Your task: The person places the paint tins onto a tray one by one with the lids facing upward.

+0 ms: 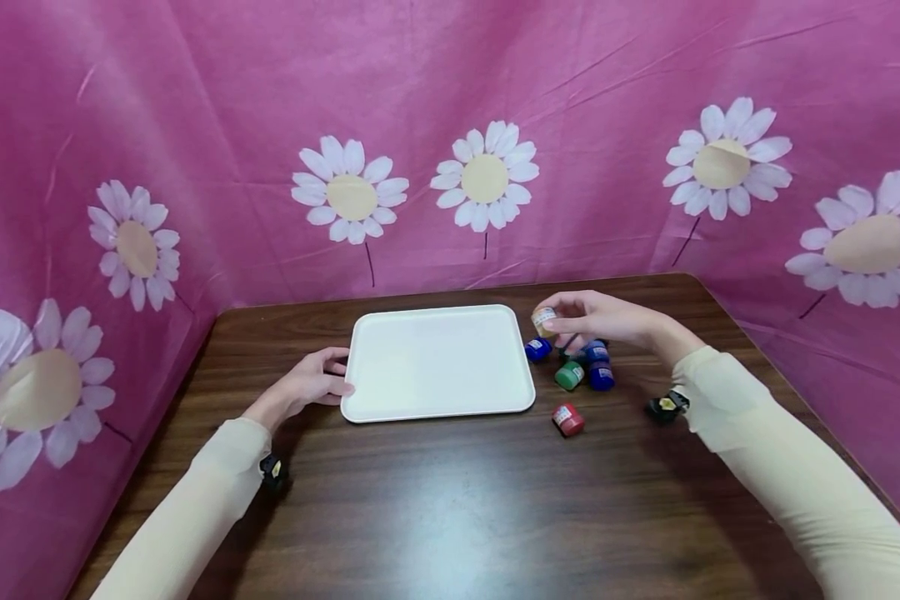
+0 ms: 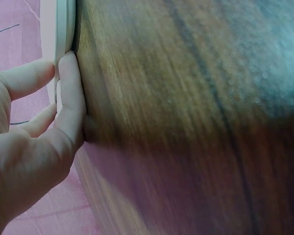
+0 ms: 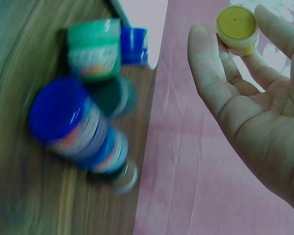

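My right hand (image 1: 598,318) pinches a small paint jar (image 1: 543,321) with a pale label, raised beside the tray's right edge. In the right wrist view the jar's yellow lid (image 3: 236,22) faces the camera, between thumb and fingers. My left hand (image 1: 311,383) holds the left rim of a white tray (image 1: 438,362). Seen from the left wrist, thumb and fingers lie on both sides of that rim (image 2: 62,29). Below the right hand are a blue jar (image 1: 537,348), a green jar (image 1: 570,375) and a dark blue jar (image 1: 602,376).
A red jar (image 1: 568,420) lies nearer, off the tray's front right corner. Further blue and dark green jars (image 3: 112,95) crowd together, partly hidden under the right hand. All stand on a dark wooden table (image 1: 450,500), enclosed by a pink flowered cloth (image 1: 420,100).
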`<action>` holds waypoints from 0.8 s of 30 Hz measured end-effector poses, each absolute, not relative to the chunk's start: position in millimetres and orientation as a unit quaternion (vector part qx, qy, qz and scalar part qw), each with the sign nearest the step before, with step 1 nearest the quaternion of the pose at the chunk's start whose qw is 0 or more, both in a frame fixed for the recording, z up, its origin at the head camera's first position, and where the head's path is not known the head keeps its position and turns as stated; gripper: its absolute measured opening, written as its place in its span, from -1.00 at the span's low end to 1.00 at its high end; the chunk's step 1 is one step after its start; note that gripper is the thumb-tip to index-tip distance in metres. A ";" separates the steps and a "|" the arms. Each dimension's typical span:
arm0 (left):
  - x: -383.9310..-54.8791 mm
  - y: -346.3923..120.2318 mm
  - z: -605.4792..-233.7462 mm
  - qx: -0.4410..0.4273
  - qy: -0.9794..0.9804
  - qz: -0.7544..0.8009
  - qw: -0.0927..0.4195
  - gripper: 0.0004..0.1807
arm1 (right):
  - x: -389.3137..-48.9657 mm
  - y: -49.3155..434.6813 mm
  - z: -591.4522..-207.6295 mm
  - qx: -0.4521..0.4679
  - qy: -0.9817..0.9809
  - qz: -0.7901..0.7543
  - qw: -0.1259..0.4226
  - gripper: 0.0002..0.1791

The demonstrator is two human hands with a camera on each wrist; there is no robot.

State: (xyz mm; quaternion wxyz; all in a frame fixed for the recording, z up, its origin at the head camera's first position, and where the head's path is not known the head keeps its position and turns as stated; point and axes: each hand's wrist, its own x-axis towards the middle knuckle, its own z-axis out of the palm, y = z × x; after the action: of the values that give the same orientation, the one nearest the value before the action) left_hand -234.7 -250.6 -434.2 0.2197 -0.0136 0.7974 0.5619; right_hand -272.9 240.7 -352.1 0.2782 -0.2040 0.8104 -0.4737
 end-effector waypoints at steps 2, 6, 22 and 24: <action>-234.9 -250.7 -434.9 -0.010 0.797 0.563 0.221 -0.13 | -275.7 230.2 -350.9 -0.206 0.807 -0.477 0.283 -0.42; -235.1 -252.3 -434.1 -0.010 0.794 0.566 0.219 -0.13 | -283.7 204.3 -347.9 -0.206 0.799 -0.485 0.290 -0.39; -235.8 -251.0 -434.4 -0.010 0.797 0.562 0.221 -0.14 | -316.6 109.5 -318.1 -0.247 0.786 -0.468 0.320 -0.53; -235.7 -251.9 -433.3 -0.011 0.797 0.562 0.220 -0.13 | -320.0 99.9 -308.3 -0.250 0.787 -0.464 0.319 -0.53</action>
State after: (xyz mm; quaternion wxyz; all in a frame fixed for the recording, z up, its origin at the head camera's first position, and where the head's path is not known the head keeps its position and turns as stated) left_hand -235.7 -251.9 -433.3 0.2203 -0.0109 0.7969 0.5624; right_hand -320.0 99.9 -308.3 0.3194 -0.2497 0.7875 -0.4642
